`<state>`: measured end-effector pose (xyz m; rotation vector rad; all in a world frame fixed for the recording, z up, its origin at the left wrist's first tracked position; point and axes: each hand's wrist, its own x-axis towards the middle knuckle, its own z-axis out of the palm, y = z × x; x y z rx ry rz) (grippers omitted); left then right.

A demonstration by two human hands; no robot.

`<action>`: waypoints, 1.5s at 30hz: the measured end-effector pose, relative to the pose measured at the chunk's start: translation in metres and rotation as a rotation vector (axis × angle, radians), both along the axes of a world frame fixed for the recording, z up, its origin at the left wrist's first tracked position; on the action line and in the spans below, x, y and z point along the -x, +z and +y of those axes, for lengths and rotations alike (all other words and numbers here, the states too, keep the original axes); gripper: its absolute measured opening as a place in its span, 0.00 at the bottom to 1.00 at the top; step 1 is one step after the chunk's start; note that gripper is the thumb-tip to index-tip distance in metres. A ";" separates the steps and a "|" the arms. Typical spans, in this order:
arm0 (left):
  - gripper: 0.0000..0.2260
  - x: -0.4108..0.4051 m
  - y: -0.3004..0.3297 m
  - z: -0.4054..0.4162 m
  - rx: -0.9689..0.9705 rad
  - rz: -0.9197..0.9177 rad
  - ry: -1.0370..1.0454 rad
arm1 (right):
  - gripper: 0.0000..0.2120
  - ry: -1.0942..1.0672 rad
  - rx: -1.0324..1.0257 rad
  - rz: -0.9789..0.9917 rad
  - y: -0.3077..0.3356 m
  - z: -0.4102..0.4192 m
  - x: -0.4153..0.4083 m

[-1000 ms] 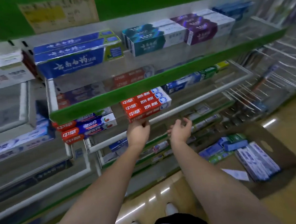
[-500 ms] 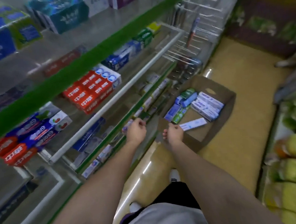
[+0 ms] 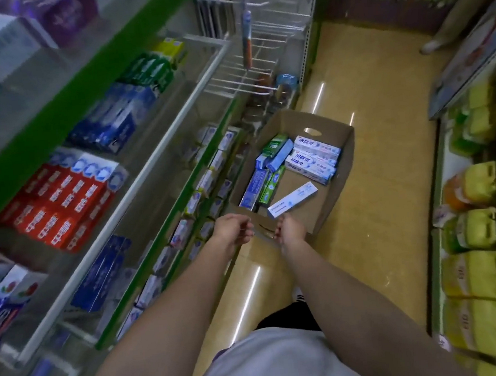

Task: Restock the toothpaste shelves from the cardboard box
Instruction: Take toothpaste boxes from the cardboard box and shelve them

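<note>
Head view: both hands' fingers loosely curled, empty; loose toothpaste carton (image 3: 292, 200) in cardboard box (image 3: 347, 160) points up-right.

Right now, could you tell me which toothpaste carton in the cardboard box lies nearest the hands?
The lone white carton, lying diagonally apart from the stacks, just beyond the right hand.

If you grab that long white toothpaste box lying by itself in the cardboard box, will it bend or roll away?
Probably neither. The long white toothpaste carton has flat sides and square edges, so it should slide, not roll. It looks like thin card, likely stiff enough to lift by one end, yet dentable if squeezed. It lies loose on the brown cardboard box's floor, so it probably lifts easily.
</note>
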<state>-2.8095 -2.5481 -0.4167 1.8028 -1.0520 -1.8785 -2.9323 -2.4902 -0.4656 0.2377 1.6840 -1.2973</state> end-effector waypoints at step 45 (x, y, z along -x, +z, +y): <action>0.13 0.271 -0.126 -0.174 -0.302 -0.195 -0.229 | 0.12 0.409 -0.459 0.312 -0.052 -0.124 0.235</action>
